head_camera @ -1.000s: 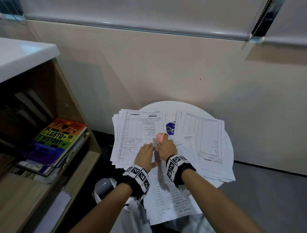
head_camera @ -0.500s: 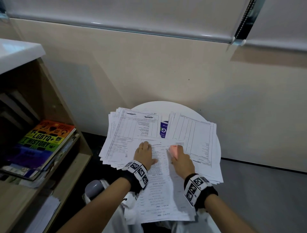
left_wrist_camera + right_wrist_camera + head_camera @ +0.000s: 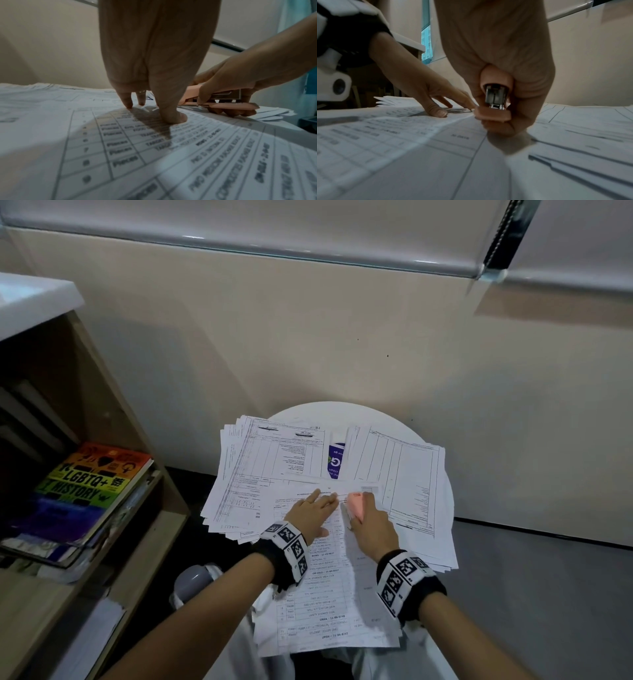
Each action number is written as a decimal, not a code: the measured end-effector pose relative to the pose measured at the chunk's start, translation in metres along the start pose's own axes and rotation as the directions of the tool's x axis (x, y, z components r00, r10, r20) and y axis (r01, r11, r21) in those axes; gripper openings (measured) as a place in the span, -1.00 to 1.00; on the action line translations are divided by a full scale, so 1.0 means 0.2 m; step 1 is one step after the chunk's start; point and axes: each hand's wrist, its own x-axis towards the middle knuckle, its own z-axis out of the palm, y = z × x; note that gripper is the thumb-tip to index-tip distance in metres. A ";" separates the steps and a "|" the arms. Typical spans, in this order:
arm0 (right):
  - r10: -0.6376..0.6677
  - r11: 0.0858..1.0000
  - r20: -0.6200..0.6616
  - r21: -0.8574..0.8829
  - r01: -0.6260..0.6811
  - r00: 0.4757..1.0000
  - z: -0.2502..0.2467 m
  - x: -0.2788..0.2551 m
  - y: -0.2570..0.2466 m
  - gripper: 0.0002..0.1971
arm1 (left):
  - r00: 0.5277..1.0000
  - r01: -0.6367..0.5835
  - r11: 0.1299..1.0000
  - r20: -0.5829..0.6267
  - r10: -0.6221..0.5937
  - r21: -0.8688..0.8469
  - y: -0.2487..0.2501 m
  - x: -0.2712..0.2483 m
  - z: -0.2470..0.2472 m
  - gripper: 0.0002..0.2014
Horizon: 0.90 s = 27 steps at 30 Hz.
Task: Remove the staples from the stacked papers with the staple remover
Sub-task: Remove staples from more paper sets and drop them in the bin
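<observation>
Staple remover poised at the top edge of the sheet, where a tear is the main risk.

The pink staple remover [image 3: 356,501] lies low against the top edge of the stapled papers [image 3: 329,577], which lie on the round white table [image 3: 342,412] and hang over its near rim; the right hand [image 3: 371,529] is wrapped round it. Just beside the remover, the left hand [image 3: 313,513] presses the sheet with straight, spread fingers [image 3: 127,100]. The staple itself cannot be made out. If the tool's tip misses under the staple or is levered too hard, the corner could rip; the overhanging sheet could also slide off the loose paper piles [image 3: 274,460] beyond the remover.
</observation>
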 end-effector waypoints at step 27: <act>0.062 0.998 -0.043 -0.029 -0.063 0.997 0.02 0.11 -0.09 -0.52 | 0.997 -0.062 0.988 -0.055 0.055 -0.144 0.00 0.02 -0.02 -0.26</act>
